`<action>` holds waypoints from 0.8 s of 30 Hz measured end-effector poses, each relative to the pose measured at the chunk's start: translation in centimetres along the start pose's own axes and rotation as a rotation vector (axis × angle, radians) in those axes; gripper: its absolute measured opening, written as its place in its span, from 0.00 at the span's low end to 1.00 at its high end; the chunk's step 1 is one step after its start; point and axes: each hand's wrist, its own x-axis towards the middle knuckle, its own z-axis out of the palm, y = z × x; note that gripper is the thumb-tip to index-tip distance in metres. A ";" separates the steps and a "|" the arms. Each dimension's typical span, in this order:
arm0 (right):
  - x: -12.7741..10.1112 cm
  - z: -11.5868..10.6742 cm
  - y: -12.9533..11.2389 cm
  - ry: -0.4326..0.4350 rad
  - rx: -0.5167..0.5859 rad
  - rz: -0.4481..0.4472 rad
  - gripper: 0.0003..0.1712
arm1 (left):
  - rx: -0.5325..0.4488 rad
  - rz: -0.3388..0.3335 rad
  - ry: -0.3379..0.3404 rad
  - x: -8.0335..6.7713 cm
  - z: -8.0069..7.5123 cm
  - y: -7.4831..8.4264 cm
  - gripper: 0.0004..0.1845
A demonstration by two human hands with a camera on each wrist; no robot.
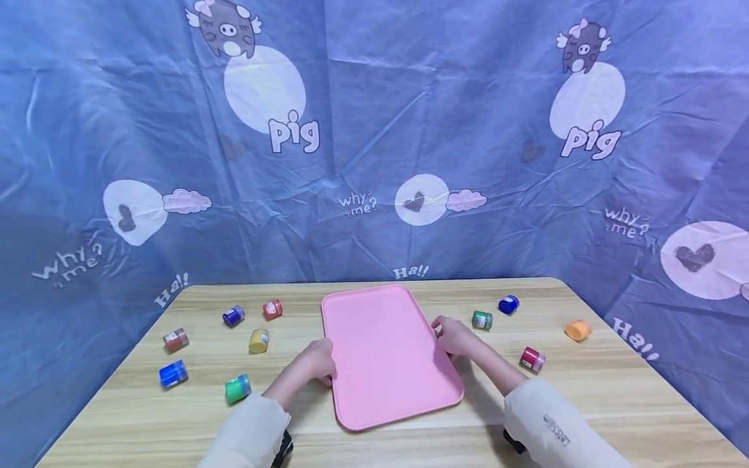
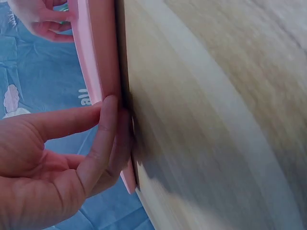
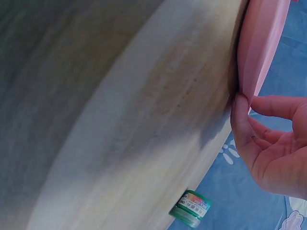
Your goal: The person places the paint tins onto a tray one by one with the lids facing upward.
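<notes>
A pink rectangular tray lies slightly turned at the middle of the wooden table. My left hand grips its left long side, and in the left wrist view the fingers are bent against the outer wall and rim. On the opposite long side, my right hand pinches the rim; the right wrist view shows its thumb and fingers meeting at the edge. The tray's upper face holds nothing. A small green paint jar lies just beyond the right hand.
Left of the tray lie several small jars, among them a blue jar, a green one and a yellow one. To the right are a red jar, an orange one and a dark blue one. Blue cloth hangs behind.
</notes>
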 end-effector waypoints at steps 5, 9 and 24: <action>-0.1 0.1 0.0 -0.002 0.037 0.012 0.22 | -0.009 -0.003 0.004 0.2 -0.1 0.0 0.11; -0.2 0.2 0.2 -0.013 0.093 0.040 0.23 | -0.048 -0.024 -0.016 0.3 -0.4 0.2 0.09; -1.6 0.8 0.1 0.005 0.232 0.041 0.22 | -0.238 -0.056 -0.080 1.0 -1.3 -1.0 0.21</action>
